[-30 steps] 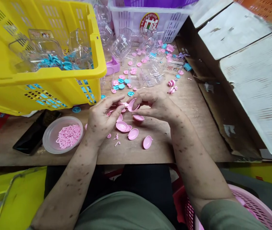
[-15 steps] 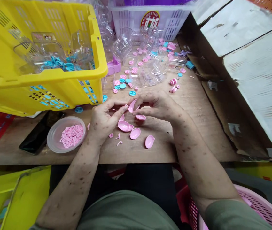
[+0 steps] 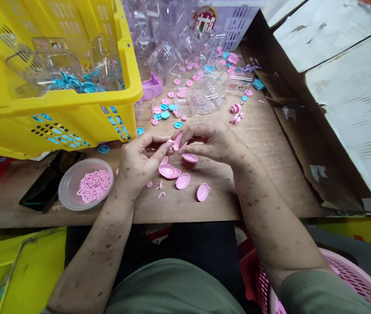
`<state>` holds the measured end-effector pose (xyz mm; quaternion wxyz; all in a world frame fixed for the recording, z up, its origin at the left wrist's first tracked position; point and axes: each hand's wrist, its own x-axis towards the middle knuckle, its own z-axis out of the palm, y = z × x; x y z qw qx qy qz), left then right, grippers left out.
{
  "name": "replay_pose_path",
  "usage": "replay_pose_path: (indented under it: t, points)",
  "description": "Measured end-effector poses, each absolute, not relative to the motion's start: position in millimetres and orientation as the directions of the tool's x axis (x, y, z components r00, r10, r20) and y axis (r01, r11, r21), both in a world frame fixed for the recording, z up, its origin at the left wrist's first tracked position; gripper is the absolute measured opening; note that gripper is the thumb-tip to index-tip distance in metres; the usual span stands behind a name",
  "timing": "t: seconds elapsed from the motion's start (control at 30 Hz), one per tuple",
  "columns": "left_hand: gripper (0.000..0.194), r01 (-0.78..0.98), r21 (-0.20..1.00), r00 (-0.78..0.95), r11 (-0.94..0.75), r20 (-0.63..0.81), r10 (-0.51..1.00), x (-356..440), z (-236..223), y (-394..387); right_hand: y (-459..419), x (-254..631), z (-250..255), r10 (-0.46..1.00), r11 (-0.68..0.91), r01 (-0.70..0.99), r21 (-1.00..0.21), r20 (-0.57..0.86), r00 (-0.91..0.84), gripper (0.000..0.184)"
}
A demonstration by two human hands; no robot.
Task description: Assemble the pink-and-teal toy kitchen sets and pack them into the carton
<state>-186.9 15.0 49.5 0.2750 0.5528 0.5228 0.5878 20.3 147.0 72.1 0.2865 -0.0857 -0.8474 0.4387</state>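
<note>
Between thumb and fingers, my right hand point(image 3: 213, 141) pinches a pink oval plastic shell point(image 3: 178, 141) tipped on edge. My left hand point(image 3: 136, 163) is closed in a pinch at the shell's left end, on a small pink plastic piece point(image 3: 171, 141) mostly covered by the fingertips. Below the hands lie several similar shells, among them a shallow pink oval dish point(image 3: 183, 181) and another oval dish point(image 3: 202, 192) farther right. A little pink hook point(image 3: 161, 195) rests on the table nearby. Left of my left wrist stands a clear round bowl point(image 3: 65, 198) with many pink hooks inside.
A yellow crate point(image 3: 129, 98) of clear cases and blue parts stands at the left. Behind my hands, clear plastic cases point(image 3: 208, 96) and pink and blue pieces are scattered before a pale purple basket point(image 3: 237, 28). A black phone point(image 3: 38, 192) lies left; cardboard point(image 3: 298, 148) borders the right.
The view has shifted slightly, so most things sit a little further left. Both hands keep their pinch, and the pink shell has turned a little more onto its edge.
</note>
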Motion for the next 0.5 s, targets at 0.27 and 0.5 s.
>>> replay_pose_path:
  t: [0.27,0.5]
  points:
    - [0.026,0.288,0.914,-0.227,-0.286,0.355,0.907,-187.1,50.9,16.0,143.9,17.6,72.2,0.423,0.557,-0.117,-0.823,0.402,-0.812,0.042]
    - [0.038,0.118,0.971,-0.187,-0.208,0.227,0.956,-192.8,53.3,18.4,143.5,17.0,73.8,0.436,0.476,-0.174,-0.862,0.404,-0.805,0.042]
